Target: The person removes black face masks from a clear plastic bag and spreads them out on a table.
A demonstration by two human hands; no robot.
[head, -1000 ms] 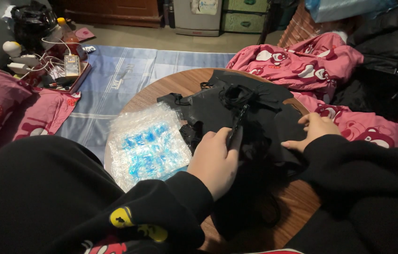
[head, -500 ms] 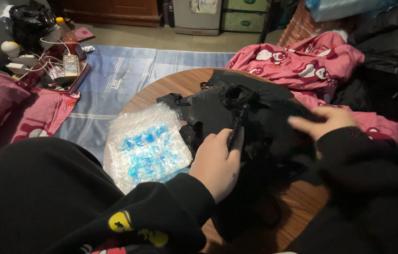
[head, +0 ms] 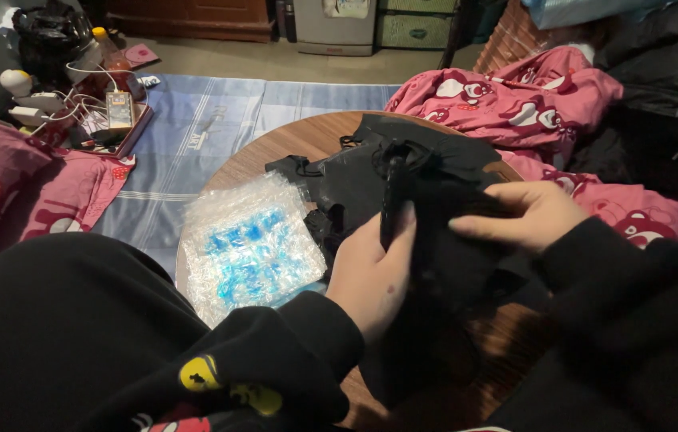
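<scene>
A pile of black fabric pieces with cords (head: 411, 172) lies on a round wooden table (head: 275, 148). My left hand (head: 371, 268) grips a fold of one black piece near the middle of the table, thumb along a dark strap. My right hand (head: 527, 216) has come in from the right and pinches the same black fabric (head: 451, 240), fingers pointing left. Both arms wear black sleeves; the left sleeve shows a yellow print. A clear bubble-wrap bag with blue contents (head: 247, 244) lies flat on the table, left of my left hand.
Pink patterned bedding (head: 515, 92) is heaped right of the table, with a dark jacket (head: 659, 64) beyond. A pink cushion (head: 3, 176) sits at left. A tray with chargers, cables and small items (head: 91, 112) rests on a blue striped mat (head: 211, 120). Cabinets stand at the back.
My right hand has lifted off the fabric's right edge and moved left to grasp the black piece next to my left hand. My left hand has stayed in place.
</scene>
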